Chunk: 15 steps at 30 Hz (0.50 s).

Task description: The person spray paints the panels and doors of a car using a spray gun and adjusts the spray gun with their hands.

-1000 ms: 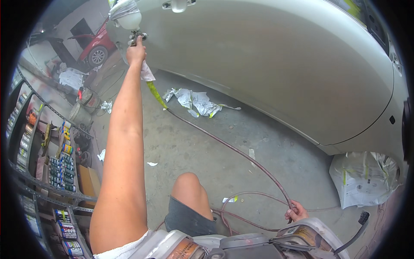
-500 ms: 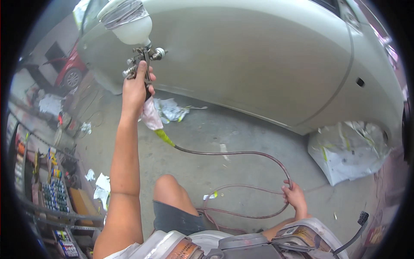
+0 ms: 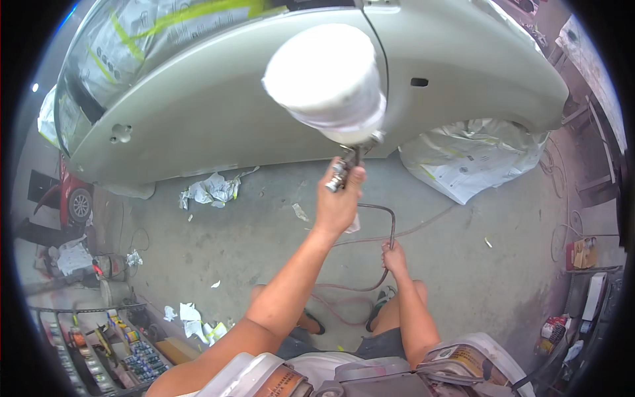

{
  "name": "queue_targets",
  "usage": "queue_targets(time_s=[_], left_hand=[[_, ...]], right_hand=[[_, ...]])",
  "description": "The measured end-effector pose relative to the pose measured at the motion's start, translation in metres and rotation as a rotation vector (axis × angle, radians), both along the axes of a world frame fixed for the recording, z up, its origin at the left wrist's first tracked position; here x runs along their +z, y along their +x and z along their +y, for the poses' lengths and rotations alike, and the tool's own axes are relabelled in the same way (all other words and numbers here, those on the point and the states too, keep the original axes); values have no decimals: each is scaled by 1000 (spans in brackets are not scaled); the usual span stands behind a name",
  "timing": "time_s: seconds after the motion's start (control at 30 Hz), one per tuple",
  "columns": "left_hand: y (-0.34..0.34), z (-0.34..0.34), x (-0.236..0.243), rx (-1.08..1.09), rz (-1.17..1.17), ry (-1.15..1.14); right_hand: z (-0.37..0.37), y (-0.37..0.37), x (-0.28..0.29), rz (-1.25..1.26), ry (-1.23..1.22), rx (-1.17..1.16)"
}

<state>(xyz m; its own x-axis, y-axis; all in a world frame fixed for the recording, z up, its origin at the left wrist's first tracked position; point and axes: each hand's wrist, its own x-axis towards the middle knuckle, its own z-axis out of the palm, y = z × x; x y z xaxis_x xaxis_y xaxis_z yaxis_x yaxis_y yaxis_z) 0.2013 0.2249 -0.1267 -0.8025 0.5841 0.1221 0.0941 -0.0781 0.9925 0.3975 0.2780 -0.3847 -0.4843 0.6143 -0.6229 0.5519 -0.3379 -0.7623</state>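
Observation:
My left hand (image 3: pixel 338 206) is wrapped round the handle of a metal spray gun (image 3: pixel 342 169), raised in front of me with a white cup (image 3: pixel 323 78) on top. The gun is close to the pale silver-green car side (image 3: pixel 456 59); whether spray is coming out, I cannot tell. Lower right, my right hand (image 3: pixel 395 258) grips the dark air hose (image 3: pixel 393 223), which loops beneath the gun. Masking sheeting (image 3: pixel 473 159) covers the wheel area, and more plastic with green tape (image 3: pixel 149 49) covers the window.
Crumpled paper (image 3: pixel 208 192) and scraps (image 3: pixel 192 321) lie on the concrete floor (image 3: pixel 251 231). Shelves of cans (image 3: pixel 112 344) stand lower left, a red car (image 3: pixel 73 192) farther back left. Hoses and cluttered racks (image 3: pixel 589 291) are at the right.
The gun in my left hand has swept from upper left to the middle. My view has swung, showing more of the car. My right hand, still on the hose, is higher and further left.

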Motion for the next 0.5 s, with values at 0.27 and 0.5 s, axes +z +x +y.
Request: queue_targets(time_s=[0.27,0.5], left_hand=[[-78,-52,76,-24,-174,-221],[-205,-214,108,337,-111,-328]], right_hand=[[-26,37,135,-11,-417,-172],[-48,15,250,-52,-387,97]])
